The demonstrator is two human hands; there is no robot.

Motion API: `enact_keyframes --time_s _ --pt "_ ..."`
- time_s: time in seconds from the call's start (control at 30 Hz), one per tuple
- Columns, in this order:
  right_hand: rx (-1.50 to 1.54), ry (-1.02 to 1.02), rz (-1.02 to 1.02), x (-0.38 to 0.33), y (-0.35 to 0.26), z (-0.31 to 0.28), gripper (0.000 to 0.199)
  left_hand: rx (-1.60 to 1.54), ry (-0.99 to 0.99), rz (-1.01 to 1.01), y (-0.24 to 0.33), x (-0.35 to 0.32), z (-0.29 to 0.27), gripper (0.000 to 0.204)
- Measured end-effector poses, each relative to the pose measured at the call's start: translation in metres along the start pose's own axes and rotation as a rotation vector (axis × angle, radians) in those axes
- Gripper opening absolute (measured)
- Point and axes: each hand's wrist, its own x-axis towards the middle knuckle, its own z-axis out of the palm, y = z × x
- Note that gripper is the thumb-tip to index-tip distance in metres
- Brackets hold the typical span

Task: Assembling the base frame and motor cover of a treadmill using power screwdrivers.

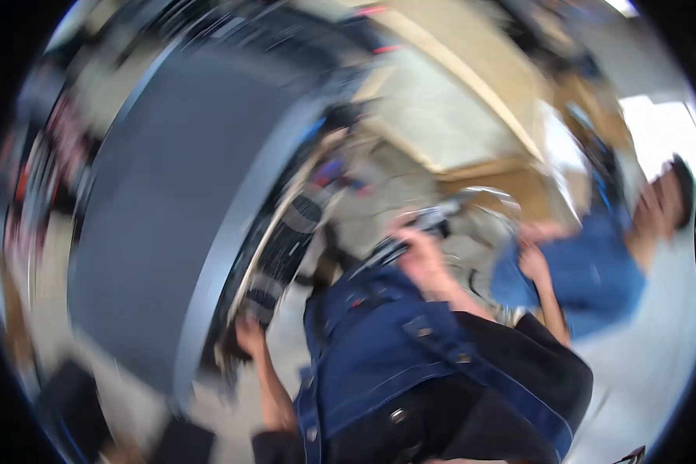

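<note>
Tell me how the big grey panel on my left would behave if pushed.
The panel is probably stiff, since it looks flat. It's likely heavy, spanning much of your left side. It may feel slippery, as it looks smooth, though blur hides texture.

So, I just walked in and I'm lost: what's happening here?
The person's right hand holds a dark and silver object, too blurred to identify. The left hand is by the near end of a banded black part, beside a large grey panel; its grip is unclear. A co-worker is at the right.
</note>
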Motion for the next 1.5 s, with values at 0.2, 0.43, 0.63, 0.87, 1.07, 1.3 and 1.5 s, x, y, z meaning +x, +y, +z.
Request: enact_keyframes --time_s 0.2,0.43,0.63,0.87,1.07,1.3,1.5 --pt "0.179 0.118 0.315 -0.028 0.046 -0.009 0.017 0.435 -0.251 0.344 0.044 0.021 0.033 0.048" --pt "0.237 0.115 0.345 -0.034 0.056 -0.023 0.020 0.560 -0.188 0.174 -0.003 0.062 0.061 0.060" --pt "0.340 0.119 0.351 -0.029 0.058 -0.031 0.019 0.526 -0.200 -0.002 0.045 0.042 0.050 0.043" --pt "0.358 0.123 0.356 -0.026 0.056 -0.029 0.018 0.580 -0.332 0.242 0.053 0.042 0.027 0.044" --pt "0.418 0.097 0.395 -0.014 0.041 -0.036 0.018 0.685 -0.319 0.436 0.061 0.045 0.024 0.043" --pt "0.560 0.037 0.399 0.019 0.019 -0.050 0.014 0.764 -0.344 0.737 0.129 0.045 0.083 0.042" --pt "0.600 0.054 0.400 0.041 -0.001 -0.071 0.013 0.761 -0.387 1.018 0.193 0.028 0.166 0.041"
